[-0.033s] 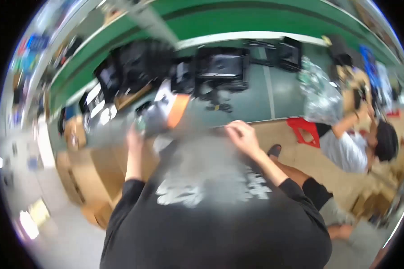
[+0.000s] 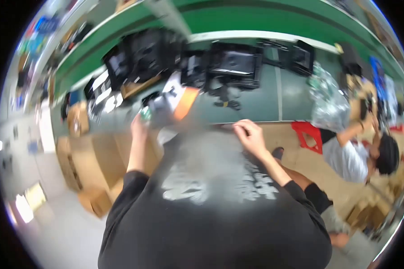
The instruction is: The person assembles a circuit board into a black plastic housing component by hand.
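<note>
At the bench's front edge, my left hand (image 2: 139,128) is closed, with a small green and whitish thing (image 2: 145,113) at its fingertips. Blur hides what kind of thing it is. Just right of it an orange and white package (image 2: 185,104) stands tilted on the bench. My right hand (image 2: 251,136) is in front of the bench edge, its thumb and fingers curled together. Whatever those fingers pinch, if anything, is too small to make out. A dark cable bundle (image 2: 227,104) lies on the bench beyond my right hand.
Black devices with screens (image 2: 234,62) line the back of the green bench (image 2: 260,101). Cardboard boxes (image 2: 92,157) stand at lower left. On the right lies a clear plastic bag (image 2: 330,103), near a red stool (image 2: 307,136) and a seated person (image 2: 348,154) working with their hands.
The whole view has shifted slightly, so the bench things appear a little further right. My left hand is less blurred; both hands keep nearly the same places.
</note>
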The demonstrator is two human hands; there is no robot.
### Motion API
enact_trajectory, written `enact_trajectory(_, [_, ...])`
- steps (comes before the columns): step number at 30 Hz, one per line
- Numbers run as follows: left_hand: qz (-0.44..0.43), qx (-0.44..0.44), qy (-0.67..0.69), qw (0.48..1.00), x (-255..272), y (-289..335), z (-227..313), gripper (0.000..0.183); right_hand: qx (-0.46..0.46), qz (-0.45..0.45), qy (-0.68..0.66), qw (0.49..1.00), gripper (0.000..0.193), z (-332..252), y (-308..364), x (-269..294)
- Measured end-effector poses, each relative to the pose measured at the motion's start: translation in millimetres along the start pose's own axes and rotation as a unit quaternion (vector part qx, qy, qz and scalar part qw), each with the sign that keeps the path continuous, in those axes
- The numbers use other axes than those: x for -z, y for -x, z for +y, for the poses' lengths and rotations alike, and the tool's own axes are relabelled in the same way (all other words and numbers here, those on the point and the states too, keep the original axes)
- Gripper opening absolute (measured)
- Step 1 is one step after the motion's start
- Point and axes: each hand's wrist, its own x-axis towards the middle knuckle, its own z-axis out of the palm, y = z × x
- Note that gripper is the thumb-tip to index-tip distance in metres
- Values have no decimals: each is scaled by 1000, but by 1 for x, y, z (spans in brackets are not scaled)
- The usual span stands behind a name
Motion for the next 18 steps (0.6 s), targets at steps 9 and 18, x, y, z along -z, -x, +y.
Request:
enact_trajectory(9, [81, 7, -42, 996, 21, 28, -2, 22, -95, -102, -60, 988, 9, 5, -19, -3])
enact_trajectory(18, [22, 19, -13, 999, 10, 34, -4, 24, -148, -141, -89, 975, 11, 13, -20, -9])
